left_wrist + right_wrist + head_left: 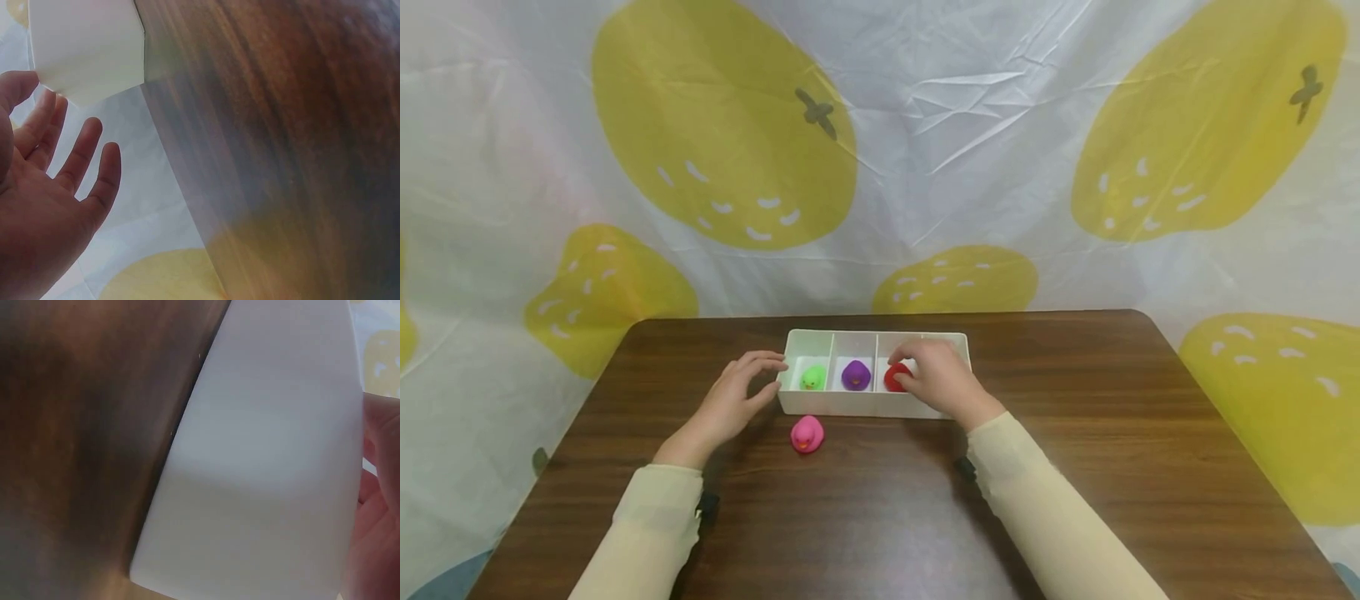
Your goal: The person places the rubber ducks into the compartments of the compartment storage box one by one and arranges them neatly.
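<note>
A white divided box stands on the table. In its left compartment sits a green rubber duck, and in the one beside it a purple rubber duck. My right hand reaches over the front wall and pinches a red rubber duck in the compartment right of the purple one; the hand hides the box's right part. At the box's left end is my left hand, fingers spread loosely, fingertips right at the rim. A pink rubber duck rests on the table before the box.
The brown wooden table ends just behind the box. A white cloth with yellow fruit prints hangs behind its back edge.
</note>
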The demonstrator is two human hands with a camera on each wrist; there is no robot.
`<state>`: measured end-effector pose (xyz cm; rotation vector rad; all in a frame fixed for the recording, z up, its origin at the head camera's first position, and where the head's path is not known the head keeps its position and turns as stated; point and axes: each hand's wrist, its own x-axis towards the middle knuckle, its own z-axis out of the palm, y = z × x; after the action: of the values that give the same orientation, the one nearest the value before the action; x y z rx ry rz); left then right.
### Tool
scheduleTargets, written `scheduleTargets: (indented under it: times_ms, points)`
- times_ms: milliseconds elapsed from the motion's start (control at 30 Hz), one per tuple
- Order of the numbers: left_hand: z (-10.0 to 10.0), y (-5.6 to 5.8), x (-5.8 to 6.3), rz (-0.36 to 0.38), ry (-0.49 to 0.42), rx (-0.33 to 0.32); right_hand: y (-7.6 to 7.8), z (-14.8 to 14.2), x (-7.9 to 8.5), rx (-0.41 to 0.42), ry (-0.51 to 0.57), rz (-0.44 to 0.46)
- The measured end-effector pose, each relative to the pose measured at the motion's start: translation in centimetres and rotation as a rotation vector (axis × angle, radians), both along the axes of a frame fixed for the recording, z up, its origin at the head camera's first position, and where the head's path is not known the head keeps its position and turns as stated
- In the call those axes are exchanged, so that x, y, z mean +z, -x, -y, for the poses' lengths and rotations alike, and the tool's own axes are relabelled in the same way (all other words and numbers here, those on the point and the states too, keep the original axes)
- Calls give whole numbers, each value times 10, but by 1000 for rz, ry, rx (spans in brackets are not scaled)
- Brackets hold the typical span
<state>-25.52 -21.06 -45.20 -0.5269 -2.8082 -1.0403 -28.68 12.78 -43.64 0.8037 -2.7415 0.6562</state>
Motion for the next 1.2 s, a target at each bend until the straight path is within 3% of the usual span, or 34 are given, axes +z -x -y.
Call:
scheduleTargets:
  times_ms: [133,300,767,1200]
  points:
    - [0,0,0,7,-2,-2,-5,0,-2,-10,47,-84]
    - [0,0,0,14,-2,1,-12,1,-1,2,96,-113]
    - [1,-1,2,12,0,1,-23,3,5,7,163,-127]
    - [1,0,3,13,2,-5,-38,14,13,61,218,-112]
